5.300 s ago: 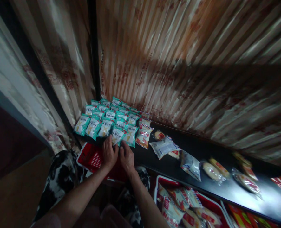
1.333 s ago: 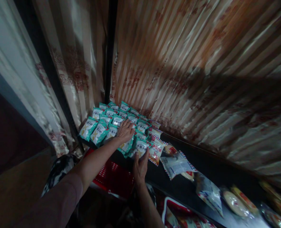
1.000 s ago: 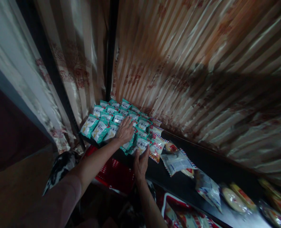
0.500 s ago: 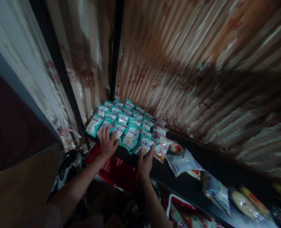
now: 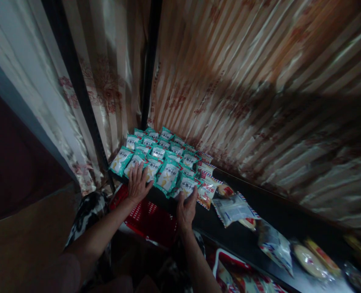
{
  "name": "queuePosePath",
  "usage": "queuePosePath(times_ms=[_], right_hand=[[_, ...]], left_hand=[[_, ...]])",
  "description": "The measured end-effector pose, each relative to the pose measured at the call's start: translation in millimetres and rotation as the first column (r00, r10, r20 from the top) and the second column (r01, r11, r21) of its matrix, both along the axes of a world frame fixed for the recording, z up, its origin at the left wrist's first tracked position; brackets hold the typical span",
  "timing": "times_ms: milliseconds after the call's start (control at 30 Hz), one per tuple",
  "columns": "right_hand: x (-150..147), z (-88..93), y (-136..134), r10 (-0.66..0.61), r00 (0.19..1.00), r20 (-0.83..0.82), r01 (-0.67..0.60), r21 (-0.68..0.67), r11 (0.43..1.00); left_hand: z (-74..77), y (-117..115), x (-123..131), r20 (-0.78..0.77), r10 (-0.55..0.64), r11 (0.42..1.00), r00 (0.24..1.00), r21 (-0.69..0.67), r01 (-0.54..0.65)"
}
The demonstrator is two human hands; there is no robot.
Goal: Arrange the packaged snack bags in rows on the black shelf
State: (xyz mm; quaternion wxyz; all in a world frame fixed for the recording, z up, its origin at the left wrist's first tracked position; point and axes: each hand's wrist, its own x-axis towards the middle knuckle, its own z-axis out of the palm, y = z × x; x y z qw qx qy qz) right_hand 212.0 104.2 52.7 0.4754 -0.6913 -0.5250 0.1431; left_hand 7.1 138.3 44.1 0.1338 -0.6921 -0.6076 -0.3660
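Several teal-and-white snack packets [image 5: 168, 177] lie in slanting rows at the left end of a black shelf [image 5: 254, 244]. My left hand [image 5: 137, 187] rests with fingers spread on the front-row packets, over the lower part of a packet [image 5: 134, 161] near the left. At the right end of that row, my right hand [image 5: 186, 209] has thumb and fingers apart against the lower edge of another teal packet [image 5: 187, 185]. Just right of it lies a red-and-white striped-edge packet [image 5: 207, 190]. Neither hand grips anything.
Below the shelf sits a red basket [image 5: 150, 221], with a second basket [image 5: 219, 260] holding packets to its right. Further along the shelf lie silver-backed bags [image 5: 235, 209] and wrapped round food [image 5: 310, 260]. Black posts [image 5: 150, 65] and a striped curtain [image 5: 229, 81] stand behind.
My left hand has shifted very slightly down on the front packets, uncovering a little more of one. My right hand stays by the right-end packet. The packets keep their places.
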Motion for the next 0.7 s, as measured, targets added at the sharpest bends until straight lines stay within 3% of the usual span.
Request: queuePosePath(times_ms=[700], right_hand=[[-2.5, 3.2, -2.3, 0.001, 1.000, 0.008, -0.001, -0.001, 1.000]], left_hand=[[0.8, -0.4, 3.4, -0.055, 0.033, 0.999, 0.998, -0.015, -0.034]])
